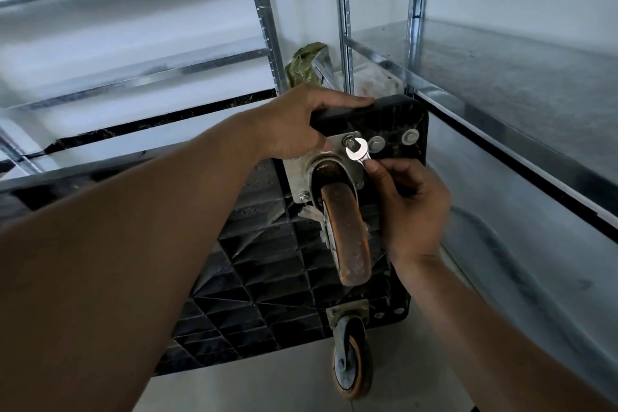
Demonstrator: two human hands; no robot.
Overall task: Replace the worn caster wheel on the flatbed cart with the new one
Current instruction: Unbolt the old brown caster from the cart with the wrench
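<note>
Nearest the bottom edge of the view, we see pale floor [267,385] and, just above it, a second caster [351,365] with an orange tyre, fixed at the lower right corner of the cart [267,261]. The cart stands tipped up on its side, so that its black ribbed underside faces us. Two bare forearms reach in from the lower left and lower right.

Further in, the worn caster wheel [349,237], brown and scuffed, hangs in its fork below a metal mounting plate [298,177] bolted near the cart's upper right corner. We note the right hand [414,207] just right of the wheel: thumb and forefinger pinch the handle of a small silver wrench [358,152], and the other fingers are curled in behind. The wrench's open end sits on a nut [349,143] at the plate's upper right corner. Beside it, two large washers [377,144] lie on the black plastic.

The left hand [297,124] grips the cart's top edge, fingers curled round it and held together.

Beyond the cart we find metal shelving to the left [264,10] and right [501,84], and between them a green bundle [306,67] against the wall.
</note>
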